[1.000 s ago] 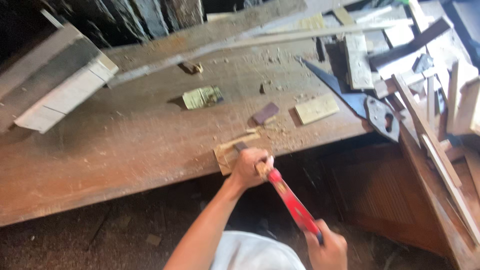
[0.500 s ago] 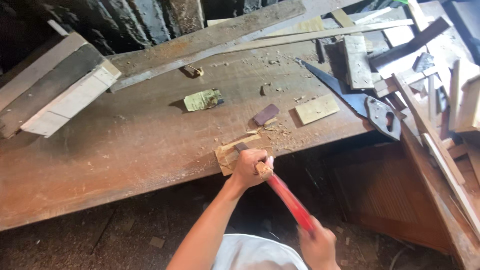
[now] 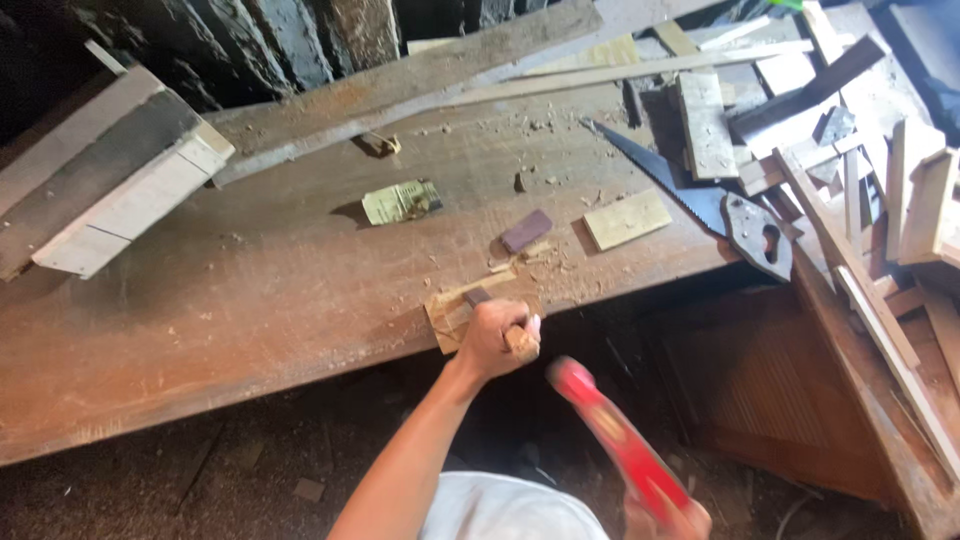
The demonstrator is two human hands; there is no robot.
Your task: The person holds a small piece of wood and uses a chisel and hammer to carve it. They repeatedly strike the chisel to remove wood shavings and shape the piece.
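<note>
Left hand: the left hand was clenched around a wooden chisel handle at the near edge of the worktop; its fingers were wrapped tight on the handle, the knuckles facing up.
Chisel: the tool's dark blade end rested on a small pale wood block at the worktop's front edge; pale chips lay scattered just beyond it.
Right hand: the right hand sat low at the frame's bottom edge, partly cut off; it gripped the end of a red-handled hammer, whose blurred head end stood just beside the chisel handle; whether the two touched could not be told.
Worktop: a broad brown plank surface, dusty and marked; a dark small block and a flat pale offcut lay beyond the chisel; a crumpled greenish scrap lay farther left.
Saw: a handsaw with a dark blade and handle lay slanted near the worktop's right end.
Left end: a long boxed timber piece lay at an angle.
Right side: a heap of wooden strips and offcuts was piled up.
</note>
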